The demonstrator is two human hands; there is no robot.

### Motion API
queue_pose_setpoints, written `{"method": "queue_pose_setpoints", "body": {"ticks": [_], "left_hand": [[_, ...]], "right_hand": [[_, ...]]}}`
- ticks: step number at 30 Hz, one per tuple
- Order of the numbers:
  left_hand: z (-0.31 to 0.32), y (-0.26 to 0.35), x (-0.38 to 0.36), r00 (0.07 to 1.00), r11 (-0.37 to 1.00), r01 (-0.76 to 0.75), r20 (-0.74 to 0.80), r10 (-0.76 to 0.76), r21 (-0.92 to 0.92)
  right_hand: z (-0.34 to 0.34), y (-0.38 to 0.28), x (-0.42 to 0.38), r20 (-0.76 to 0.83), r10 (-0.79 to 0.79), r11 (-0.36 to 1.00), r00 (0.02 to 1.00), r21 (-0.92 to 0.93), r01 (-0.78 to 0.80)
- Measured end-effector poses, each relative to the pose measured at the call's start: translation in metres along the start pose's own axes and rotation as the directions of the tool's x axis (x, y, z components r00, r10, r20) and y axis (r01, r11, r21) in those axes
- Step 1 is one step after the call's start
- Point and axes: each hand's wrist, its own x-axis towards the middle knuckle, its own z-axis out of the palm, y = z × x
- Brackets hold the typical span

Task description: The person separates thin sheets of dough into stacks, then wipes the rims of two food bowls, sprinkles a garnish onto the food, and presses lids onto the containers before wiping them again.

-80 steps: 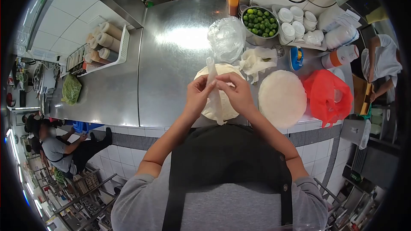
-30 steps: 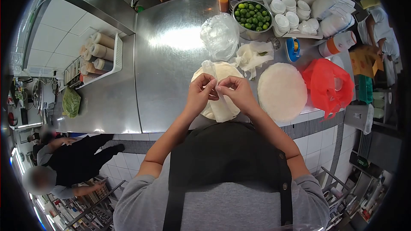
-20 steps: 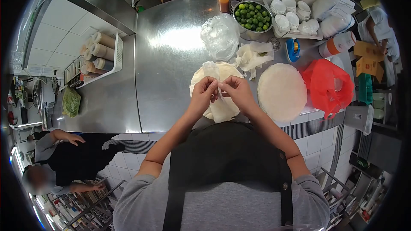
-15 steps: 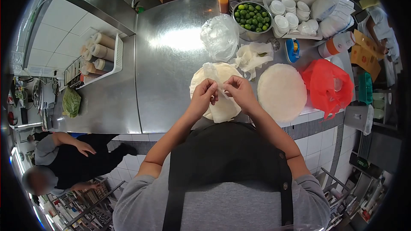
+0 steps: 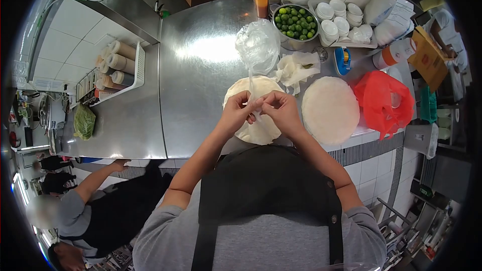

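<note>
My left hand and my right hand meet fingertip to fingertip, both closed in a pinch on thin clear plastic. The plastic hangs as a narrow, gathered strip, its lower end showing beneath my fingers. Under my hands lies a stack of pale round dough wrappers on the steel counter. A second pale round stack sits to the right. Behind the first stack are a crumpled clear plastic bag and torn pieces of wrapper.
A bowl of green limes, sauce bottles, stacked white cups and a blue tape dispenser stand at the back. A red plastic bag is at right. Co-workers, one in a black apron, stand at lower left.
The plastic between my hands has gone from a wide, flat sheet to a narrow gathered strip. At left, the nearest co-worker has moved closer, and other people have come into view.
</note>
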Motion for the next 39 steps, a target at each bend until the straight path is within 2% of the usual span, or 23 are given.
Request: {"method": "queue_pose_setpoints", "body": {"ticks": [1,3,4,6,8,9,11,14,18,20,21,23,24,26,27,29,33,35,36,38,39], "left_hand": [[-0.002,0.006,0.0,0.998,0.999,-0.036,0.049,0.038,-0.038],[-0.012,0.009,0.004,0.996,0.997,-0.073,0.041,0.073,-0.004],[-0.018,0.01,0.006,0.994,0.994,-0.107,0.031,0.106,0.029],[-0.021,0.006,0.013,0.993,0.991,-0.118,-0.009,0.119,0.071],[-0.017,-0.003,0.022,0.97,0.964,-0.201,-0.104,0.222,0.176],[-0.013,-0.005,0.025,0.969,0.963,-0.204,-0.103,0.225,0.178],[-0.005,-0.01,0.026,0.953,0.941,-0.243,-0.122,0.277,0.236],[0.011,-0.002,0.021,0.954,0.944,-0.245,-0.116,0.275,0.219],[0.011,-0.004,0.022,0.943,0.94,-0.301,-0.098,0.319,0.158],[-0.001,-0.002,0.022,0.944,0.912,-0.276,-0.09,0.317,0.304],[-0.005,0.0,0.022,0.944,0.911,-0.276,-0.093,0.317,0.305],[-0.009,0.004,0.021,0.952,0.948,-0.202,-0.177,0.249,0.246],[-0.009,0.006,0.021,0.952,0.948,-0.203,-0.178,0.25,0.245],[-0.01,0.009,0.02,0.948,0.938,-0.192,-0.194,0.254,0.288],[-0.009,0.009,0.021,0.947,0.938,-0.192,-0.198,0.254,0.288],[-0.002,0.007,0.023,0.897,0.889,-0.302,-0.215,0.387,0.343],[0.002,-0.001,0.026,0.887,0.877,-0.388,-0.143,0.438,0.283],[-0.008,0.007,0.024,0.944,0.935,-0.263,-0.139,0.3,0.237],[-0.012,0.012,0.023,0.943,0.935,-0.264,-0.14,0.301,0.236],[-0.018,0.019,0.021,0.943,0.973,-0.223,-0.241,0.229,0.053],[-0.017,0.014,0.022,0.931,0.969,-0.235,-0.268,0.247,0.074]], "right_hand": [[-0.001,-0.008,-0.001,-0.02,-0.012,1.0,1.0,0.002,0.012],[-0.009,-0.013,-0.001,-0.044,-0.027,1.0,0.999,0.001,0.027],[-0.014,-0.013,0.001,-0.071,-0.04,0.997,0.997,-0.07,0.035],[-0.022,-0.006,0.004,-0.097,-0.055,0.989,0.994,-0.141,0.041],[-0.027,0.008,0.008,-0.109,-0.009,0.976,0.994,-0.216,-0.015],[-0.024,0.002,0.008,-0.108,-0.012,0.976,0.994,-0.216,-0.011],[-0.015,-0.01,0.004,-0.059,0.128,0.991,0.99,-0.018,-0.129],[-0.004,-0.034,0.003,-0.056,0.163,0.978,0.985,-0.125,-0.169],[-0.021,-0.016,0.015,0.006,0.155,0.969,0.988,-0.195,-0.151],[-0.033,-0.011,0.02,0.006,0.061,0.842,0.998,-0.537,-0.048],[-0.033,-0.007,0.021,0.01,0.061,0.842,0.998,-0.537,-0.046],[-0.034,0.0,0.022,-0.074,-0.242,0.593,0.968,-0.801,0.087],[-0.032,0.002,0.022,-0.073,-0.242,0.592,0.968,-0.801,0.088],[-0.023,0.007,0.02,-0.126,-0.247,0.741,0.961,-0.663,0.104],[-0.018,0.008,0.018,-0.122,-0.246,0.742,0.961,-0.663,0.106],[-0.009,0.007,0.011,-0.108,-0.228,0.893,0.968,-0.42,0.163],[0.004,-0.005,0.003,-0.166,-0.253,0.904,0.953,-0.392,0.172],[-0.002,-0.004,0.006,-0.212,-0.206,0.958,0.955,-0.241,0.154],[-0.006,-0.005,0.006,-0.21,-0.207,0.958,0.956,-0.242,0.154],[-0.016,-0.007,0.006,-0.315,-0.243,0.967,0.917,-0.151,0.204],[-0.02,0.006,0.009,-0.311,-0.289,0.955,0.906,-0.163,0.248]]}}
